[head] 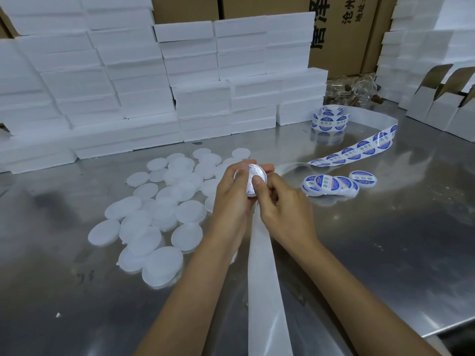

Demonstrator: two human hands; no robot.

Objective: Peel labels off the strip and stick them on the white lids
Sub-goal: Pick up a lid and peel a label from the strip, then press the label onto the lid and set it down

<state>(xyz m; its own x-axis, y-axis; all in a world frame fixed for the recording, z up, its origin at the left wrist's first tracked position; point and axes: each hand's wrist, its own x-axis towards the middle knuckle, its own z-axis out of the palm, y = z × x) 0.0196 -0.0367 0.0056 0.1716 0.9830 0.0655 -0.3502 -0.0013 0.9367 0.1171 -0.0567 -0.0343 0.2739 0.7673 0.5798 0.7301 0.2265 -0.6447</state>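
My left hand [232,196] grips a white lid [248,179] at the middle of the steel table, held up on edge with a blue and white label on its face. My right hand [280,209] presses its thumb on that label, and its other fingers are curled. The empty backing strip [264,291] hangs from under my hands toward me. The strip with labels [357,152] runs right and back to a roll [330,120]. Several bare white lids [164,201] lie to the left. Several labelled lids [334,185] lie to the right.
White foam boxes [144,80] are stacked along the back and left of the steel table [385,253]. Brown cartons [341,29] stand behind them. Open white cartons [442,104] sit at the back right. The table's front right edge [452,327] is near my right arm.
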